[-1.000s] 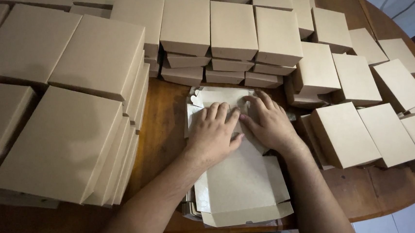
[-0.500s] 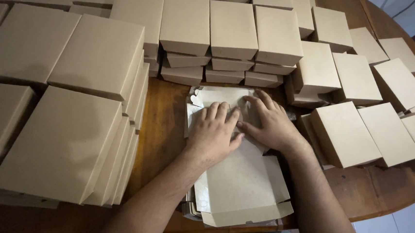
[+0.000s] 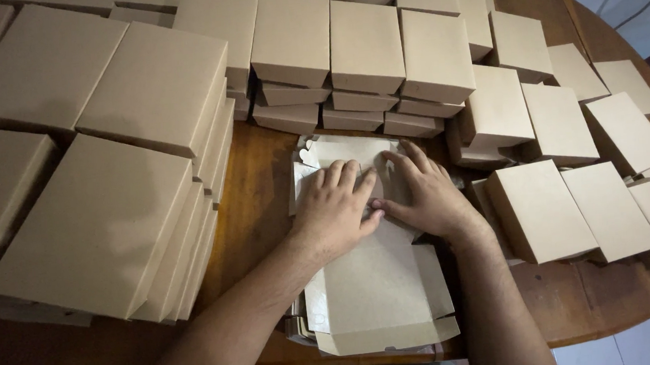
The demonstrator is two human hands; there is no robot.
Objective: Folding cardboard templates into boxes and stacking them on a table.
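Many large folded boxes are stacked at left; mid-table, the left hand and right hand press flat, fingers spread, on an unfolded box blank, seemingly mid-crease; next the flaps likely need lifting; smaller boxes sit right

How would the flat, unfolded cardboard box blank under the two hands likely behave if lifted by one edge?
The box blank is thin sheet, so it would probably flex and droop rather than stay rigid. Its near flap already stands up along a crease, so it would likely hinge there. Both hands press it flat, suggesting it is light and springs up.
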